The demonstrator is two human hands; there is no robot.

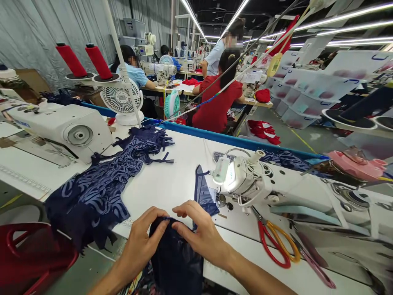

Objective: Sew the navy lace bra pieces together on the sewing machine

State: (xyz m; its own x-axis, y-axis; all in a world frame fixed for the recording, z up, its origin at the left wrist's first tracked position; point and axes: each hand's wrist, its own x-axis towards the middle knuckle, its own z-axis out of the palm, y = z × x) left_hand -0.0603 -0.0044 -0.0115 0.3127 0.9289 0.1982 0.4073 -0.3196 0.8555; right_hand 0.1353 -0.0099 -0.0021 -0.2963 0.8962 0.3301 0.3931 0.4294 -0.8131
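A dark navy fabric piece (178, 262) hangs over the table's front edge, its top edge between my two hands. My left hand (144, 233) pinches that edge between thumb and index finger. My right hand (201, 229) is at the same edge on the other side, thumb on the cloth and index finger raised apart from it. Just beyond, a sheer navy piece (204, 190) lies by the needle area of a white sewing machine (245, 180). A heap of navy patterned pieces (101, 180) spreads over the table to the left.
Red-handled and yellow-handled scissors (276, 241) lie at right, near pink-handled tweezers (316, 266). Another sewing machine (67, 127) stands at left, with a white fan (123, 100) behind. A red chair (33, 254) is at lower left. People sit across the blue-edged table (196, 133).
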